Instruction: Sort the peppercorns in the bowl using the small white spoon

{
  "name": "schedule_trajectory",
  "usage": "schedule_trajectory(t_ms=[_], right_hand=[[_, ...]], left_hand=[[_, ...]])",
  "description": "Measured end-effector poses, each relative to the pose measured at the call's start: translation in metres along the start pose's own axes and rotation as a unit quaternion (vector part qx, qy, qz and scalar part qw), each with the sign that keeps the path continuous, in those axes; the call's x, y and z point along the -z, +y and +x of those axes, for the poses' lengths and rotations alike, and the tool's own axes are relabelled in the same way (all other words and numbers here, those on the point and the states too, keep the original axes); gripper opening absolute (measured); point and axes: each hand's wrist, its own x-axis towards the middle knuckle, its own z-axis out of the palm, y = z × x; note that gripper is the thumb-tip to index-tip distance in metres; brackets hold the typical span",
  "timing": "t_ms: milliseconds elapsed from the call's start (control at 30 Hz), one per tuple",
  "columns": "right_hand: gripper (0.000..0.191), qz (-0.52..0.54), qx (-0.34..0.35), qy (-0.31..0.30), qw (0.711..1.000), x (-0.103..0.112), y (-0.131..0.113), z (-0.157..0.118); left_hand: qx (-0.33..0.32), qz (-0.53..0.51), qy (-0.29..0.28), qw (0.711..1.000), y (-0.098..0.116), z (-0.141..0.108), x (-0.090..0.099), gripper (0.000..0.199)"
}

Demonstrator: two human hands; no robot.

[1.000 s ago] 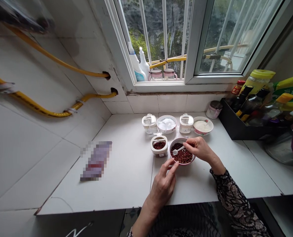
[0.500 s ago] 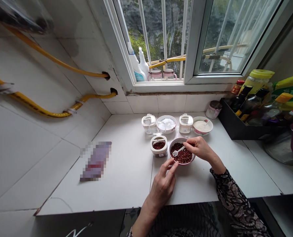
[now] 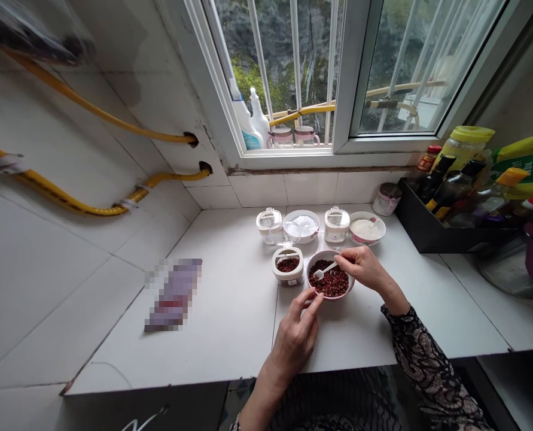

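Note:
A small white spoon (image 3: 326,270) is pinched in my right hand (image 3: 360,264), its scoop end down among dark red dried peppercorns (image 3: 333,284). The peppercorns lie in a pinkish-white bowl (image 3: 351,286) on the white counter. At the bowl's near left rim, the fingertips of my left hand (image 3: 295,332) grip its edge. Just left of the bowl stands a small seasoning jar (image 3: 288,276) with its clear lid up, partly filled with the same dark red peppercorns.
Behind are a bowl of white grains (image 3: 301,227), a bowl of off-white powder (image 3: 367,230) and two lidded jars, one a white-topped jar (image 3: 337,225). A black bottle box (image 3: 421,230) stands right, a blurred purple packet (image 3: 174,296) lies left. The counter's front edge is near me.
The spoon's scoop has shifted slightly and tilted within the peppercorns, still in my right hand. My left hand stays at the bowl. The whole view has moved a little.

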Motion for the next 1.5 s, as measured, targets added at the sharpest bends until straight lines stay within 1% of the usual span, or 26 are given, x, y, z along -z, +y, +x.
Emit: schedule_trajectory(t_ms=[200,400,467,600,667,733,833,933,967,1000,1100,1167,1200,1267,1367,1433,1500], right_hand=[[0.047,-0.009,-0.005,0.005,1.0,-0.002,0.003,0.001],[0.045,0.012,-0.02,0.001,1.0,-0.003,0.002,0.001],[0.046,0.035,-0.034,0.001,0.999,-0.002,0.002,0.001],[0.048,0.127,-0.072,0.005,0.989,0.002,0.003,0.002],[0.05,0.156,-0.077,0.009,0.985,0.002,0.003,0.004],[0.053,0.165,-0.073,0.021,0.983,0.0,0.001,0.005],[0.054,0.174,-0.064,0.054,0.981,-0.011,-0.007,0.007],[0.049,0.156,-0.042,0.108,0.981,-0.027,-0.019,0.005],[0.046,0.113,-0.01,0.136,0.984,-0.032,-0.023,0.003],[0.044,0.063,0.029,0.147,0.987,-0.036,-0.026,0.002],[0.037,-0.052,0.143,0.126,0.98,-0.045,-0.03,0.0],[0.034,-0.068,0.182,0.121,0.974,-0.045,-0.029,-0.001],[0.033,-0.059,0.183,0.127,0.973,-0.044,-0.028,-0.001],[0.033,-0.025,0.157,0.149,0.976,-0.038,-0.026,-0.002],[0.033,0.033,0.084,0.174,0.981,-0.026,-0.021,-0.002],[0.034,0.063,0.046,0.175,0.982,-0.016,-0.016,-0.001],[0.037,0.075,0.019,0.162,0.984,-0.007,-0.009,0.0]], left_hand=[[0.001,-0.002,-0.001,1.0,0.0,-0.001,0.0,0.057],[0.0,0.009,-0.005,1.0,0.0,-0.001,0.001,0.058],[-0.002,0.008,-0.003,1.0,0.0,0.0,0.001,0.058],[-0.001,0.005,-0.004,1.0,0.001,0.001,0.002,0.056],[0.001,0.002,-0.004,1.0,0.001,0.001,0.002,0.056],[0.0,0.001,-0.001,1.0,0.001,0.001,0.001,0.057],[-0.002,0.004,-0.001,1.0,0.001,0.0,0.0,0.06],[-0.002,0.004,-0.007,1.0,0.0,0.0,0.0,0.063],[-0.003,0.004,-0.008,1.0,0.0,0.0,0.0,0.064],[-0.005,0.004,-0.007,1.0,0.0,0.0,0.001,0.065],[-0.005,0.005,-0.004,1.0,0.001,0.001,0.001,0.066],[-0.004,0.007,-0.006,1.0,0.001,0.001,0.001,0.066],[-0.004,0.007,-0.008,1.0,0.001,0.001,0.001,0.066],[-0.005,0.006,-0.009,1.0,0.001,0.0,0.001,0.065],[0.0,0.005,-0.009,1.0,0.0,0.0,0.0,0.063],[0.004,0.005,-0.009,1.0,0.0,-0.001,0.0,0.062],[0.003,0.003,-0.005,1.0,0.0,-0.001,0.0,0.06]])
